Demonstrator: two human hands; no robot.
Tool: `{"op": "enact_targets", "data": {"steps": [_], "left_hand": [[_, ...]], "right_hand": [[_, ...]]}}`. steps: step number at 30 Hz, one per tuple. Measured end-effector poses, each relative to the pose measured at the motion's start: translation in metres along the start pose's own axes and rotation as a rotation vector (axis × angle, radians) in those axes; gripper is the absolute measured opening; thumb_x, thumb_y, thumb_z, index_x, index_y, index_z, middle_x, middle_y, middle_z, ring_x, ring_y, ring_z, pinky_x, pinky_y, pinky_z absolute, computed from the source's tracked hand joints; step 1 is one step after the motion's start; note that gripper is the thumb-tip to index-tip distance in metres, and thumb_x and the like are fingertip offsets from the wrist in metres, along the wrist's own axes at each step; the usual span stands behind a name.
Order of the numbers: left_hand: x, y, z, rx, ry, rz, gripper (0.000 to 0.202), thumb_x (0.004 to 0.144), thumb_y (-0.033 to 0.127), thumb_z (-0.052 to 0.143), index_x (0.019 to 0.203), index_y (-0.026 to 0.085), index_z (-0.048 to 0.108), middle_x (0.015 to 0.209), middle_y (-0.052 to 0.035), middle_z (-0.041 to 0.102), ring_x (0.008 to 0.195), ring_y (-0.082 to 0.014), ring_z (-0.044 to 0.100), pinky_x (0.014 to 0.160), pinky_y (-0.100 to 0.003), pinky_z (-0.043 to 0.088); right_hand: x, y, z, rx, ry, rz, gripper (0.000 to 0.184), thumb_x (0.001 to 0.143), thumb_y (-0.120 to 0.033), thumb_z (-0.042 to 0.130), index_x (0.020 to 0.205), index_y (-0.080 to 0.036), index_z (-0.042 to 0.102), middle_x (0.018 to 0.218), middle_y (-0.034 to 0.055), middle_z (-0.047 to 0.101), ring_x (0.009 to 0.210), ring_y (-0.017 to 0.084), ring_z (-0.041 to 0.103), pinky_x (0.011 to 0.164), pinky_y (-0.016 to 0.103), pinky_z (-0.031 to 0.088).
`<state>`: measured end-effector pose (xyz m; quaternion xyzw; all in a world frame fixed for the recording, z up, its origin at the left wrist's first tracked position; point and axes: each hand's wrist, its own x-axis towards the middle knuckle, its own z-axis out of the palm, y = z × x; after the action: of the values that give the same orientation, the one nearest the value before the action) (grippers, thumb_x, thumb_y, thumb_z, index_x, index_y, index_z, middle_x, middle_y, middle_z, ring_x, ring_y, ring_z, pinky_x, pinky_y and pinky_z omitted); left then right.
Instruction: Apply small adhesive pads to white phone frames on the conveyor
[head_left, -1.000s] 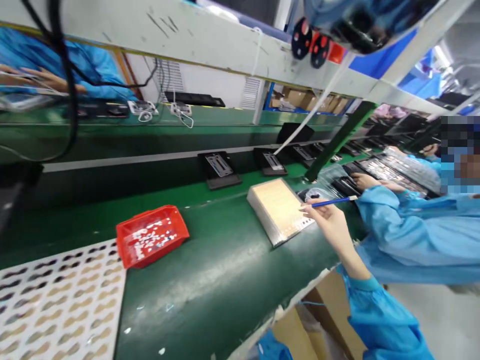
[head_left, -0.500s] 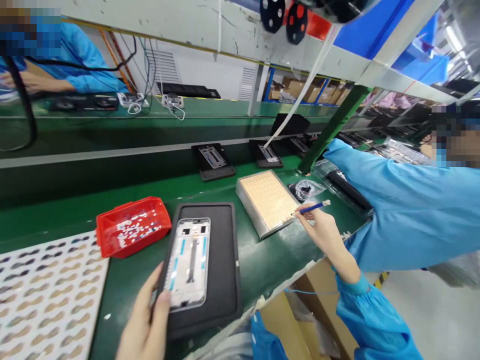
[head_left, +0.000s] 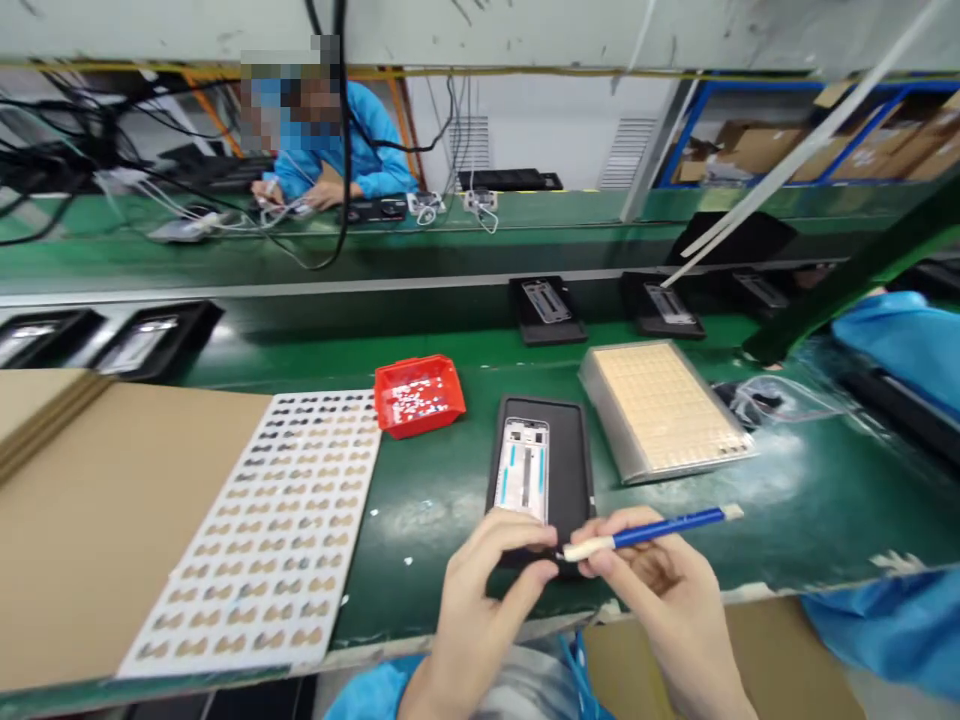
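My right hand [head_left: 664,590] grips a slim blue pen-like tool [head_left: 667,526] with a cream front part, its tip pointing left. At that tip is a tiny dark piece, too small to name. My left hand [head_left: 487,590] brings thumb and fingertips close around the tip and piece; whether they pinch it is hard to see. Just beyond both hands lies a silver phone frame [head_left: 523,470] with blue strips, in a black tray [head_left: 571,450]. The hands cover the tray's near end.
A red bin [head_left: 420,430] of small white bits stands to the left, beside a white sheet of stickers [head_left: 365,500] and brown cardboard [head_left: 127,500]. Right is a box of small cells [head_left: 660,400]. More black trays [head_left: 551,325] line the back. A person [head_left: 375,140] works opposite.
My right hand has brought the tool from the box of cells to the phone frame's near end. My left hand has left the tray's edge and come to the tool's tip. The view has turned left.
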<state>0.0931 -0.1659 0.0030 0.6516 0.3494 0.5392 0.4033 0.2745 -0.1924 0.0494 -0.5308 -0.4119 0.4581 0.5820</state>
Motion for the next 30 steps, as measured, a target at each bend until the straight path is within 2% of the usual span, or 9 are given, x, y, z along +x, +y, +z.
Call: {"op": "enact_targets", "data": {"steps": [2, 4, 7, 9, 13, 16, 19, 23, 30], "left_hand": [[0.009, 0.003, -0.001, -0.101, 0.010, -0.009, 0.017, 0.106, 0.037, 0.074, 0.095, 0.025, 0.080, 0.088, 0.0010, 0.079, 0.083, -0.0108, 0.077, 0.080, -0.016, 0.061], [0.014, 0.000, -0.005, -0.175, -0.010, -0.034, 0.024, 0.103, 0.041, 0.077, 0.086, 0.024, 0.081, 0.082, 0.0009, 0.078, 0.078, -0.0098, 0.076, 0.076, -0.014, 0.060], [0.014, -0.007, -0.010, -0.222, -0.045, -0.065, 0.028, 0.099, 0.047, 0.081, 0.084, 0.023, 0.083, 0.079, -0.0001, 0.078, 0.074, -0.0103, 0.076, 0.073, -0.015, 0.060], [0.011, -0.008, -0.010, -0.162, 0.016, -0.051, 0.027, 0.099, 0.047, 0.082, 0.087, 0.023, 0.083, 0.080, -0.0008, 0.078, 0.073, -0.0114, 0.076, 0.071, -0.016, 0.061], [0.004, -0.006, -0.003, 0.060, 0.194, 0.104, 0.013, 0.102, 0.029, 0.079, 0.093, 0.021, 0.079, 0.084, -0.0002, 0.078, 0.077, -0.0115, 0.076, 0.075, -0.017, 0.061], [0.001, -0.003, 0.002, 0.160, 0.223, 0.188, 0.004, 0.103, 0.020, 0.076, 0.100, 0.019, 0.078, 0.089, -0.0011, 0.080, 0.081, -0.0119, 0.078, 0.080, -0.018, 0.062], [0.000, -0.003, 0.002, 0.219, 0.224, 0.217, 0.006, 0.103, 0.014, 0.074, 0.102, 0.019, 0.077, 0.090, -0.0018, 0.080, 0.082, -0.0125, 0.078, 0.082, -0.019, 0.063], [0.001, -0.004, 0.001, 0.261, 0.208, 0.229, 0.013, 0.102, 0.007, 0.069, 0.104, 0.019, 0.075, 0.092, -0.0021, 0.080, 0.083, -0.0125, 0.078, 0.083, -0.020, 0.063], [0.003, -0.002, -0.005, 0.422, 0.177, 0.304, 0.014, 0.102, 0.006, 0.064, 0.100, 0.020, 0.068, 0.086, -0.0009, 0.078, 0.078, -0.0122, 0.075, 0.077, -0.021, 0.061]], "right_hand": [[0.001, 0.004, 0.007, 0.095, -0.058, 0.091, 0.034, 0.081, -0.048, 0.100, 0.087, -0.022, 0.079, 0.081, 0.0052, 0.083, 0.065, 0.017, 0.078, 0.066, 0.023, 0.068], [0.002, 0.007, 0.011, 0.193, -0.118, 0.209, 0.040, 0.077, -0.050, 0.102, 0.086, -0.021, 0.078, 0.078, 0.0044, 0.082, 0.063, 0.015, 0.076, 0.064, 0.021, 0.067], [0.001, 0.012, 0.016, 0.303, -0.182, 0.402, 0.042, 0.075, -0.051, 0.104, 0.087, -0.020, 0.078, 0.074, 0.0027, 0.081, 0.067, 0.013, 0.078, 0.066, 0.018, 0.064], [0.001, 0.015, 0.020, 0.346, -0.141, 0.460, 0.045, 0.071, -0.051, 0.106, 0.087, -0.019, 0.079, 0.073, 0.0017, 0.081, 0.068, 0.012, 0.078, 0.067, 0.015, 0.063], [0.000, 0.019, 0.031, 0.369, 0.051, 0.458, 0.053, 0.055, -0.051, 0.112, 0.083, -0.020, 0.080, 0.072, -0.0001, 0.081, 0.067, 0.011, 0.078, 0.066, 0.014, 0.063], [-0.002, 0.022, 0.037, 0.349, 0.150, 0.442, 0.055, 0.050, -0.053, 0.113, 0.081, -0.020, 0.080, 0.073, 0.0005, 0.082, 0.066, 0.013, 0.079, 0.065, 0.016, 0.066], [-0.004, 0.024, 0.039, 0.336, 0.203, 0.412, 0.055, 0.050, -0.053, 0.113, 0.081, -0.020, 0.081, 0.075, 0.0017, 0.083, 0.066, 0.014, 0.079, 0.066, 0.018, 0.068], [-0.006, 0.027, 0.040, 0.329, 0.220, 0.374, 0.053, 0.052, -0.052, 0.112, 0.081, -0.021, 0.081, 0.075, 0.0024, 0.084, 0.067, 0.015, 0.081, 0.067, 0.019, 0.069], [-0.007, 0.031, 0.041, 0.266, 0.149, 0.320, 0.052, 0.062, -0.057, 0.108, 0.085, -0.021, 0.078, 0.076, 0.0029, 0.084, 0.070, 0.020, 0.083, 0.069, 0.026, 0.071]]}}
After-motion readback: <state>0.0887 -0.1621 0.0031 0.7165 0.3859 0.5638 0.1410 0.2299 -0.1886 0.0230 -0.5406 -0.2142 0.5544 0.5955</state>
